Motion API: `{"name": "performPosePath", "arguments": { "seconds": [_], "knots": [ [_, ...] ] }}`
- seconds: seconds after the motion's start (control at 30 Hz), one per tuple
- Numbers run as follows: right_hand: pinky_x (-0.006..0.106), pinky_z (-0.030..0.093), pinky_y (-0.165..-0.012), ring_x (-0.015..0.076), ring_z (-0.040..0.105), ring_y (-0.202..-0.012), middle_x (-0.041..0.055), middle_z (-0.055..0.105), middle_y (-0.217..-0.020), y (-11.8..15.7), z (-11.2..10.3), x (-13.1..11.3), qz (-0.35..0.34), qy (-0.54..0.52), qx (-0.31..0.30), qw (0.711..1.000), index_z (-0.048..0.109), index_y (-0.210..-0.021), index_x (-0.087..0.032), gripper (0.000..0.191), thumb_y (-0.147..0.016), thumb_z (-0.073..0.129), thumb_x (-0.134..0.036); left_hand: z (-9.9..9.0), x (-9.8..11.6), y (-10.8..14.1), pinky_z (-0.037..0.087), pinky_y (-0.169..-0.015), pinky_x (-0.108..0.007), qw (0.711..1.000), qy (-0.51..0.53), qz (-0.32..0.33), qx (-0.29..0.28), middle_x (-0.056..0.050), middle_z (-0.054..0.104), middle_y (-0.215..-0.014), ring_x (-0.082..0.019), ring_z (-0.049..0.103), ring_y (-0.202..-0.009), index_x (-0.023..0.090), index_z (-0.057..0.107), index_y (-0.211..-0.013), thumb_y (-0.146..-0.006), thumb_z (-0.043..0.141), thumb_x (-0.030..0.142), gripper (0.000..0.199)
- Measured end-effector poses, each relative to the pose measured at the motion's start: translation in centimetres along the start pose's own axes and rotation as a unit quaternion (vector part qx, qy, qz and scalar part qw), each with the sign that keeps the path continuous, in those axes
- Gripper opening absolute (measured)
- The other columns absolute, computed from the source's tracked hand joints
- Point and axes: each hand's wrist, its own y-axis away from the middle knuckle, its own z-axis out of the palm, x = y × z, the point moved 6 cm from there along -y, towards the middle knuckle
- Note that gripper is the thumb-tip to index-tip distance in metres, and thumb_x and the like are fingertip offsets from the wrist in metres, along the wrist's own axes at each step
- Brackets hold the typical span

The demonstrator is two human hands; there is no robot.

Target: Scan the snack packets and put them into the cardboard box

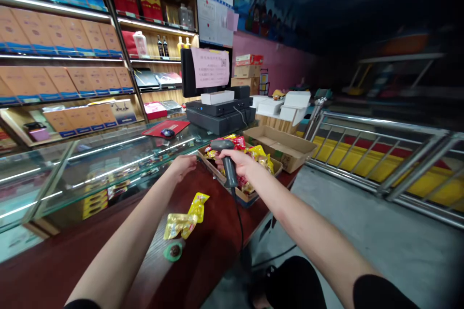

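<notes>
My right hand [237, 161] is wrapped round the handle of a dark grey barcode scanner [229, 171]. Its head points left above an open carton [217, 174] of wrapped snacks, and its cable hangs down past the counter edge. Just left of the carton, my left hand [184, 166] hovers over the counter with fingers loosely bent and somewhat apart; nothing shows in it. Nearer to me lie two yellow snack packets, one shiny [180, 225] and one brighter [198, 206]. Below them sits a small green-rimmed piece with a round brown centre [174, 251].
A glass display case [119, 154] runs along the left. Behind the carton stand a black cash drawer [221, 118] and a monitor [188, 72]. A computer mouse [167, 133] rests on a red mat. Another carton [286, 147] and a metal railing [377, 154] are at right.
</notes>
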Motion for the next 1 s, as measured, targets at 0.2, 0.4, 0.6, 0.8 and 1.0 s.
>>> {"name": "performPosePath", "arguments": {
  "seconds": [0.2, 0.4, 0.6, 0.8, 1.0],
  "knots": [
    [0.022, 0.046, -0.059, 0.0093, 0.051, -0.052, -0.0015, 0.055, -0.058, -0.2, 1.5, 8.0, 0.077, 0.014, 0.028, 0.997, 0.062, -0.079, -0.013, 0.015, -0.069, 0.053, -0.007, -4.3, -6.0, 3.1, 0.05, -0.073, -0.031, 0.998, -0.032, -0.047, 0.011, -0.01, 0.069, -0.084, -0.017, 0.063, -0.073, 0.012, 0.068, -0.087, -0.066, 0.072, 0.012, 0.021],
    [0.023, 0.047, -0.058, 0.0095, 0.051, -0.051, -0.0027, 0.054, -0.057, -0.2, 0.9, 12.6, 0.107, 0.025, 0.088, 0.99, 0.062, -0.077, -0.015, 0.014, -0.068, 0.055, -0.007, -5.9, -10.8, 3.1, 0.046, -0.073, -0.027, 0.998, -0.054, -0.027, 0.026, -0.005, 0.067, -0.064, -0.019, 0.065, -0.074, 0.015, 0.07, -0.077, -0.06, 0.073, 0.009, 0.019],
    [0.024, 0.053, -0.062, 0.0113, 0.06, -0.061, 0.0021, 0.063, -0.068, -1.1, 1.5, 14.7, 0.102, -0.018, 0.074, 0.992, 0.06, -0.08, -0.012, 0.018, -0.067, 0.052, -0.001, -4.9, -12.3, 3.3, 0.048, -0.074, -0.028, 0.998, -0.059, -0.017, -0.004, -0.008, 0.072, -0.075, -0.021, 0.066, -0.076, 0.016, 0.072, -0.082, -0.059, 0.073, 0.009, 0.024],
    [0.027, 0.057, -0.064, 0.0126, 0.063, -0.063, 0.0038, 0.063, -0.071, -1.6, 0.8, 14.1, 0.067, -0.068, 0.109, 0.989, 0.058, -0.083, -0.011, 0.021, -0.066, 0.054, 0.001, -4.3, -11.3, 3.0, 0.048, -0.082, -0.03, 0.999, 0.0, 0.043, 0.007, -0.012, 0.071, -0.098, -0.019, 0.066, -0.087, 0.015, 0.07, -0.094, -0.068, 0.069, 0.008, 0.027],
    [0.025, 0.057, -0.074, 0.0113, 0.064, -0.074, 0.0048, 0.064, -0.081, -1.4, 1.4, 11.7, -0.009, -0.17, 0.131, 0.977, 0.058, -0.085, -0.013, 0.022, -0.069, 0.049, 0.0, -6.8, -9.7, 2.7, 0.047, -0.088, -0.029, 0.985, 0.03, 0.105, 0.135, -0.014, 0.066, -0.107, -0.019, 0.064, -0.096, 0.014, 0.063, -0.108, -0.066, 0.077, 0.015, 0.044]
  ]
}}
